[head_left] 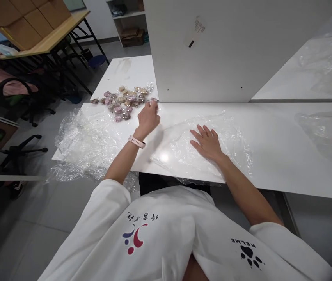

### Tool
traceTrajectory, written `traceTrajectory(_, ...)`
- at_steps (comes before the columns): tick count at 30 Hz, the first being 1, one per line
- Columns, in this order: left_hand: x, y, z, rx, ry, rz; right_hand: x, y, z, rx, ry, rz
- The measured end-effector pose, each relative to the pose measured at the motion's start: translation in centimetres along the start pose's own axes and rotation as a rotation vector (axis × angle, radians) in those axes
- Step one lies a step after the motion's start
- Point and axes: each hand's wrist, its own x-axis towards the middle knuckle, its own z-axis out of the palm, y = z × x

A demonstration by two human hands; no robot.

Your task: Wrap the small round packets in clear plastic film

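Crumpled clear plastic [84,144] is heaped on the white table [274,156], left of and nearer the body than the fingers of the left hand [149,117]. Just left of those fingertips, small wrapped packets [120,103] are scattered in a loose pile. The left fingers are curled in; whether anything is pinched cannot be told. A thin plastic sheet [177,144] is laid beneath the spread fingers of the right hand [208,144].

White tabletop [271,156]: was brightly lit; glare spot [165,157] sat just toward six o'clock from centre. Floor [37,210], eight o'clock: lay dim. Edges: looked stretched.
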Motion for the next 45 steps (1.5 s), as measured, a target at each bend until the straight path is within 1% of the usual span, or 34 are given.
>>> traceTrajectory(1, -1.9, 2.1, -0.2, -0.039, 0.003, 0.069, 0.2, -0.1, 0.0, 0.014, 0.004, 0.005)
traceTrajectory(2, -3.8, 4.1, 0.0, -0.064, -0.022, 0.153, 0.4, -0.2, 0.0, 0.037, 0.014, 0.011)
traceTrajectory(4, -7.6, 7.6, 1.3, -0.073, -0.106, 0.359, 0.7, -0.2, -0.1, 0.114, 0.042, 0.027)
traceTrajectory(6, -10.6, 9.6, 3.8, -0.052, -0.182, 0.53, 0.8, 0.1, -0.8, 0.232, 0.063, 0.054)
traceTrajectory(8, -12.4, 10.0, 6.1, -0.032, -0.231, 0.63, 0.3, 0.4, -2.1, 0.368, 0.066, 0.093)
traceTrajectory(10, -13.4, 9.1, 7.3, -0.044, -0.244, 0.655, -1.2, 0.5, -3.8, 0.458, 0.102, 0.12)
traceTrajectory(11, -13.9, 8.3, 7.3, -0.067, -0.241, 0.651, -2.4, 0.4, -4.7, 0.467, 0.144, 0.112)
traceTrajectory(13, -14.9, 6.1, 6.4, -0.128, -0.252, 0.654, -5.6, -0.3, -6.0, 0.421, 0.231, 0.037)
traceTrajectory(14, -15.6, 4.8, 5.8, -0.153, -0.271, 0.665, -7.5, -0.8, -6.3, 0.38, 0.245, -0.028)
traceTrajectory(15, -16.4, 3.5, 5.2, -0.17, -0.297, 0.675, -9.3, -1.4, -6.2, 0.34, 0.233, -0.098)
traceTrajectory(17, -17.9, 1.0, 4.6, -0.174, -0.336, 0.681, -12.6, -2.6, -4.9, 0.272, 0.169, -0.208)
traceTrajectory(18, -18.5, 0.0, 4.6, -0.172, -0.335, 0.671, -13.9, -3.1, -3.9, 0.246, 0.146, -0.231)
traceTrajectory(20, -19.4, -1.4, 5.0, -0.2, -0.29, 0.623, -15.5, -3.8, -1.7, 0.221, 0.162, -0.221)
traceTrajectory(22, -19.7, -1.8, 5.5, -0.282, -0.226, 0.547, -16.0, -4.2, -0.1, 0.242, 0.225, -0.18)
traceTrajectory(23, -19.6, -1.7, 5.5, -0.342, -0.197, 0.501, -16.0, -4.4, 0.1, 0.268, 0.255, -0.168)
traceTrajectory(25, -19.2, -1.1, 5.0, -0.465, -0.162, 0.399, -15.4, -4.5, -0.6, 0.335, 0.283, -0.164)
traceTrajectory(27, -18.3, -0.3, 4.1, -0.551, -0.163, 0.295, -14.2, -4.5, -2.4, 0.414, 0.259, -0.164)
traceTrajectory(29, -16.8, 0.6, 3.2, -0.556, -0.175, 0.204, -12.5, -4.2, -4.5, 0.5, 0.173, -0.131)
traceTrajectory(31, -14.9, 1.2, 2.9, -0.468, -0.17, 0.137, -10.2, -3.4, -5.9, 0.587, 0.027, -0.039)
traceTrajectory(33, -12.9, 1.7, 3.3, -0.334, -0.193, 0.099, -7.7, -2.6, -6.4, 0.645, -0.103, 0.094)
traceTrajectory(35, -11.4, 2.1, 3.9, -0.199, -0.252, 0.097, -5.4, -2.0, -6.0, 0.635, -0.168, 0.208)
traceTrajectory(36, -10.9, 2.3, 4.2, -0.14, -0.26, 0.11, -4.5, -1.8, -5.7, 0.598, -0.171, 0.242)
traceTrajectory(37, -10.7, 2.5, 4.4, -0.089, -0.24, 0.136, -3.7, -1.8, -5.3, 0.549, -0.168, 0.261)
traceTrajectory(38, -10.8, 2.7, 4.5, -0.053, -0.194, 0.177, -3.2, -1.8, -4.9, 0.492, -0.163, 0.266)
traceTrajectory(39, -11.0, 2.9, 4.5, -0.041, -0.142, 0.239, -2.9, -2.0, -4.6, 0.44, -0.157, 0.264)
traceTrajectory(40, -11.4, 3.0, 4.5, -0.054, -0.11, 0.329, -2.8, -2.2, -4.3, 0.397, -0.15, 0.258)
traceTrajectory(41, -11.9, 3.2, 4.5, -0.087, -0.111, 0.444, -2.9, -2.4, -4.2, 0.363, -0.137, 0.249)
traceTrajectory(43, -13.0, 3.3, 4.7, -0.17, -0.202, 0.668, -3.6, -3.1, -4.2, 0.279, -0.051, 0.211)
traceTrajectory(44, -13.4, 3.3, 4.9, -0.204, -0.255, 0.747, -4.1, -3.4, -4.3, 0.219, 0.022, 0.173)
traceTrajectory(45, -13.8, 3.2, 5.3, -0.23, -0.291, 0.785, -4.7, -3.8, -4.4, 0.158, 0.099, 0.118)
